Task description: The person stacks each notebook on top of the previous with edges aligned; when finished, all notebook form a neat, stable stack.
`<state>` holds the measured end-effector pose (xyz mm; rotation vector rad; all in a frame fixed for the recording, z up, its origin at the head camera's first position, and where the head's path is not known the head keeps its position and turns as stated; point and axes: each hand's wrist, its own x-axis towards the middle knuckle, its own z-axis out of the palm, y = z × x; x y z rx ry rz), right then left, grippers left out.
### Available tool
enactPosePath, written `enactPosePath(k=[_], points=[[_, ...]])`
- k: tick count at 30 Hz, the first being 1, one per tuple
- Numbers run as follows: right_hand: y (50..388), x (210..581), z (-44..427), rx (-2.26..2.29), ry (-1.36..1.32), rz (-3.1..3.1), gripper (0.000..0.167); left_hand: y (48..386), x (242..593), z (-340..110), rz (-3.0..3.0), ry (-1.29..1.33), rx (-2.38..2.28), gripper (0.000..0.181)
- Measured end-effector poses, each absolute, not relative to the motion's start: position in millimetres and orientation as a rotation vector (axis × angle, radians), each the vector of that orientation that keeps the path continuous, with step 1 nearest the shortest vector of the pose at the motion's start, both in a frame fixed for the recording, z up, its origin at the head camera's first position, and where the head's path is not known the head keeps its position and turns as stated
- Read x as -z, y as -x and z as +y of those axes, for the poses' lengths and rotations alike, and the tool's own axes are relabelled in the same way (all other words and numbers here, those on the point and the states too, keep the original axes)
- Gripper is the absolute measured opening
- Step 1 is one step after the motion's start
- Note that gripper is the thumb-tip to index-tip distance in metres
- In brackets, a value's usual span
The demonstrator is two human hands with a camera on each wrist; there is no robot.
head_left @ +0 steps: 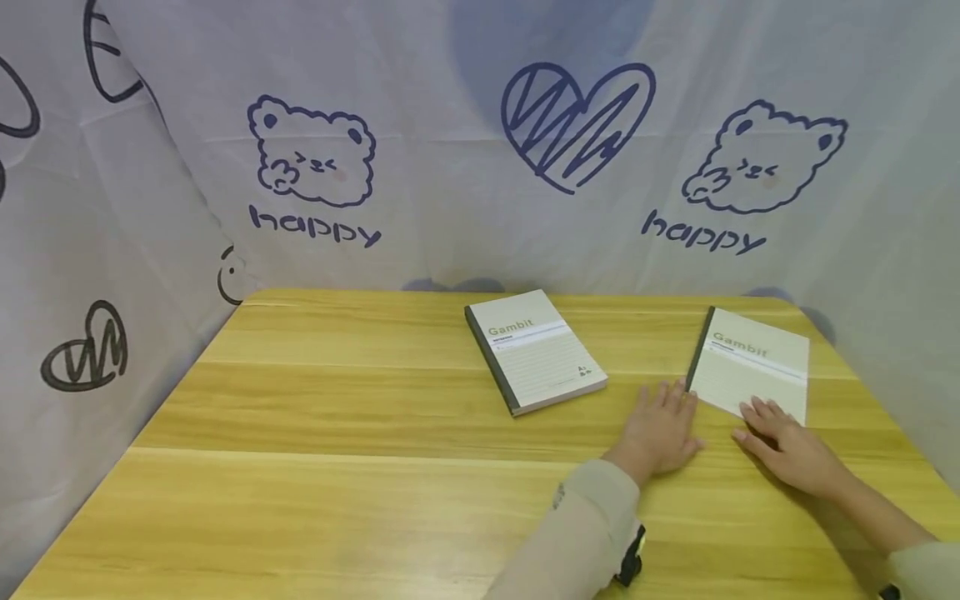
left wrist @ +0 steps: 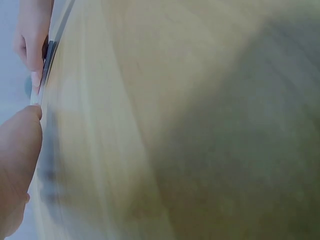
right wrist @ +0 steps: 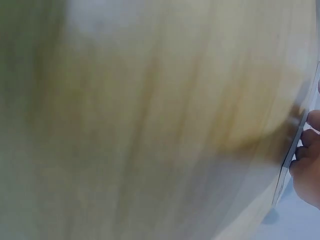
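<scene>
Two pale notebooks marked "Gambit", each with a dark spine, lie on the wooden table in the head view. My left hand (head_left: pixel 660 433) lies with extended fingers, its fingertips at the lower spine corner of the right notebook (head_left: pixel 757 362). Across that notebook's near edge rest the fingertips of my right hand (head_left: pixel 795 450), thumb toward the left. Left of both hands is the thicker left notebook (head_left: pixel 540 354), untouched and turned at an angle. In the right wrist view, fingers (right wrist: pixel 312 142) meet a notebook's thin edge (right wrist: pixel 295 142); much of that hand is cut off.
The wooden table (head_left: pixel 337 408) stretches far to the left and toward the front. Behind it hangs a white cloth (head_left: pixel 442 200) with bear and heart drawings, and similar cloth flanks both sides. A dark wrist device (head_left: pixel 632 558) sits at the left sleeve.
</scene>
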<state>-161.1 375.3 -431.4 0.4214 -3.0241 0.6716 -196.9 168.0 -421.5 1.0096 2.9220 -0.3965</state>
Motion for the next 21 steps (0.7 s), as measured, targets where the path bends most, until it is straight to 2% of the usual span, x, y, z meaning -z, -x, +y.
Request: enactPosePath(k=[13, 21], points=[[155, 429, 362, -0.658, -0.409, -3.069, 0.061, 201, 426, 161, 2.873, -1.139, 0.418, 0.061], [151, 428, 354, -0.689, -0.445, -3.049, 0.059, 205, 426, 154, 2.874, -1.11, 0.416, 0.061]])
